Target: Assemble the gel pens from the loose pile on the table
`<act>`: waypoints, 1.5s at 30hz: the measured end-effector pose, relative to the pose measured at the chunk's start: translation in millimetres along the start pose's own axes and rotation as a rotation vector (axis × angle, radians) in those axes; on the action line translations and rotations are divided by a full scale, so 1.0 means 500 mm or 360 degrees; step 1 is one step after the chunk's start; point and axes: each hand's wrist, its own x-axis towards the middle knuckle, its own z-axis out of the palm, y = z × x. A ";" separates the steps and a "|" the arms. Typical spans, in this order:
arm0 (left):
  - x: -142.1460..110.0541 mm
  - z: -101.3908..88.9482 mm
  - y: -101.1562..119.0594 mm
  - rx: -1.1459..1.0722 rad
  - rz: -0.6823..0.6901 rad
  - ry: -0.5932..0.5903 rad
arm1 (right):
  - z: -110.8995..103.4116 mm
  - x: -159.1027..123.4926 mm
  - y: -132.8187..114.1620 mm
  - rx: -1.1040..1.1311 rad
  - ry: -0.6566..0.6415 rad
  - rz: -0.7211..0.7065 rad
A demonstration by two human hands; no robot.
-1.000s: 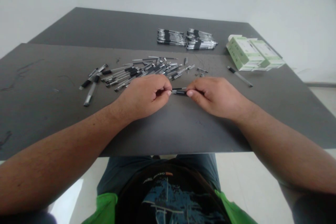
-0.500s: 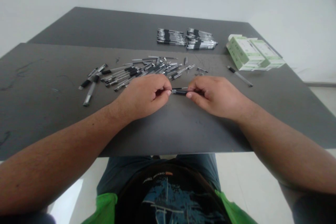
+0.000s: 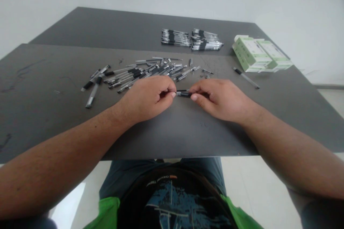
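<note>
Between my two hands, low over the grey table (image 3: 172, 132), is a pen (image 3: 183, 94) with a black middle section. My left hand (image 3: 153, 98) pinches its left end between thumb and fingertips. From the other side, the thumb and fingers of my right hand (image 3: 219, 98) are closed on the right end. The fingers hide both ends of the pen. A thin dark piece shows just behind it; I cannot tell whether it is a separate part. Past my left hand lies a loose heap of pens and pen parts (image 3: 139, 73).
Stacked pens lie in a left bundle (image 3: 175, 38) and a right bundle (image 3: 206, 40) at the back. Green and white boxes (image 3: 252, 53) stand at the right, with a single pen (image 3: 246, 78) before them. A few crossed pens (image 3: 94, 87) lie at the left.
My right hand's index finger has shifted slightly left along the pen. My left hand keeps the same grip and place. The things on the table have not moved.
</note>
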 end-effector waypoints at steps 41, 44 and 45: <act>-0.002 -0.003 0.001 0.0009 -0.0017 -0.0058 | -0.002 -0.001 -0.005 0.0019 -0.0004 0.0035; -0.002 -0.003 0.000 0.0001 -0.0005 -0.0059 | -0.003 -0.001 -0.006 -0.0046 -0.0034 -0.0003; -0.002 -0.003 0.000 0.0004 -0.0004 -0.0062 | -0.003 -0.001 -0.006 -0.0057 -0.0035 -0.0026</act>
